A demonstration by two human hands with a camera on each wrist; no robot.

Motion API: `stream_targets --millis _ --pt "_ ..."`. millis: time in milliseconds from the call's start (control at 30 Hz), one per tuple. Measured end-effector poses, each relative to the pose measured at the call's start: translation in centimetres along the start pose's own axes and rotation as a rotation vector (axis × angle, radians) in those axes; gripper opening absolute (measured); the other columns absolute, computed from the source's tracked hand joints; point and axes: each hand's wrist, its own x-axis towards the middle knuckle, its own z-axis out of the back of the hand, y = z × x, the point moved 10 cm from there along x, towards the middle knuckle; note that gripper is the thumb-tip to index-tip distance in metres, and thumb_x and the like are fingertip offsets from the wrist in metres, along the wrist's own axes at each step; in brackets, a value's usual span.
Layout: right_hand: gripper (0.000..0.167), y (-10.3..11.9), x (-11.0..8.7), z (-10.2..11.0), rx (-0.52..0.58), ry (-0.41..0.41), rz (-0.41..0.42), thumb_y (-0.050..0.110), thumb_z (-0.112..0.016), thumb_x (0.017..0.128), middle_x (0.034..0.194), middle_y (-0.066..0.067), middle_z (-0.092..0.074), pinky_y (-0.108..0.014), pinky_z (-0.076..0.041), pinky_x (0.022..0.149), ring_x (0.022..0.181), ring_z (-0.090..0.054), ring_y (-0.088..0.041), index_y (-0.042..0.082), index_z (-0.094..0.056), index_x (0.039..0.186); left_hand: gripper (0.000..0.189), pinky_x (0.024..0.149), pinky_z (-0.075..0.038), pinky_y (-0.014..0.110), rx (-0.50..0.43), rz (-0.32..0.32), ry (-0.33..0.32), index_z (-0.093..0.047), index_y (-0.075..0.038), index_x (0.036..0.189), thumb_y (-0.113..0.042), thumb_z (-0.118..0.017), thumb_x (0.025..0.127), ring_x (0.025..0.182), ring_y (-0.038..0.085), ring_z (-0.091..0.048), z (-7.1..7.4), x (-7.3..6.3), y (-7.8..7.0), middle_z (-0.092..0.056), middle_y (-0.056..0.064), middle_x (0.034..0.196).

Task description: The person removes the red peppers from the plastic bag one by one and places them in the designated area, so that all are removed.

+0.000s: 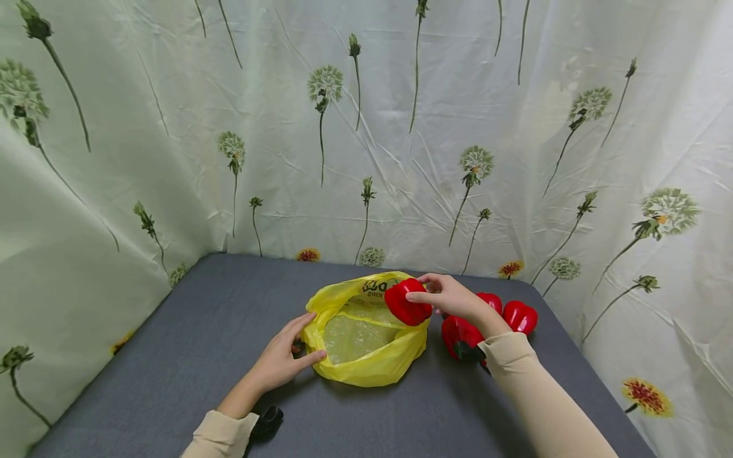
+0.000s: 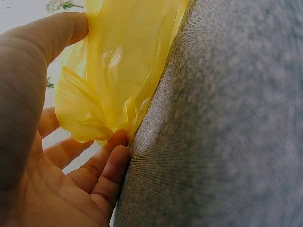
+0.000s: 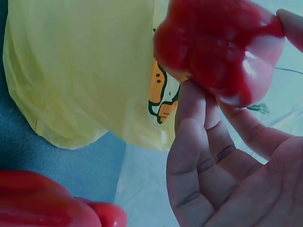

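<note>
A yellow plastic bag (image 1: 366, 369) stands with its mouth spread wide. My left hand (image 1: 286, 353) rests against its left side, thumb and fingers apart and touching the plastic; the left wrist view shows fingertips low on the bag (image 2: 118, 61). Over the bag's right rim, my right hand (image 1: 452, 298) holds a red bell pepper (image 1: 408, 302) between thumb and fingers. In the right wrist view the pepper (image 3: 222, 47) is in front of the bag's printed side. More red bell peppers (image 1: 460, 334) lie right of the bag, partly hidden by the right forearm.
The bag and peppers are on a dark grey table (image 1: 172, 356). A pale curtain (image 1: 275, 146) with printed dandelions hangs behind it and along the sides. A black strap-like object (image 1: 267, 423) shows by the left wrist.
</note>
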Motion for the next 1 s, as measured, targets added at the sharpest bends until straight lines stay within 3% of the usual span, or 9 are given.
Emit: stream_targets --millis 200,533,867,1000 --pt "0.077 -1.2 -0.9 0.9 0.01 -0.051 -0.04 0.052 -0.074 0.097 0.137 -0.019 -0.064 -0.042 -0.061 0.083 0.082 -0.065 -0.022 0.004 -0.052 0.153 0.089 0.096 -0.059 0.04 -0.004 0.011 0.006 -0.042 -0.012 0.165 -0.044 -0.084 0.094 0.137 0.037 -0.058 -0.1 0.0 0.1 -0.042 0.017 0.17" --pt "0.075 -3.0 -2.9 2.3 0.011 -0.117 -0.086 0.053 -0.073 0.098 0.117 -0.012 -0.064 -0.04 -0.059 0.084 0.087 -0.066 -0.025 0.004 -0.053 0.151 0.089 0.096 -0.059 0.041 -0.006 0.017 0.011 -0.041 -0.012 0.166 -0.045 -0.083 0.094 0.139 0.037 -0.057 -0.1 0.0 0.2 -0.041 0.017 0.17" --pt "0.077 -4.5 -5.3 4.3 0.011 -0.178 -0.104 0.054 -0.068 0.101 0.127 -0.016 -0.066 -0.043 -0.06 0.09 0.092 -0.066 -0.024 0.001 -0.048 0.154 0.089 0.097 -0.059 0.042 -0.009 0.018 0.012 -0.042 -0.012 0.166 -0.045 -0.083 0.094 0.14 0.037 -0.056 -0.1 0.0 0.2 -0.042 0.018 0.17" --pt "0.077 -5.3 -6.2 5.5 0.007 -0.207 -0.123 0.055 -0.066 0.102 0.119 -0.012 -0.065 -0.044 -0.059 0.094 0.095 -0.065 -0.023 0.001 -0.047 0.154 0.089 0.097 -0.059 0.041 -0.004 0.02 0.011 -0.042 -0.013 0.166 -0.045 -0.083 0.094 0.139 0.037 -0.056 -0.1 0.1 0.1 -0.042 0.017 0.17"
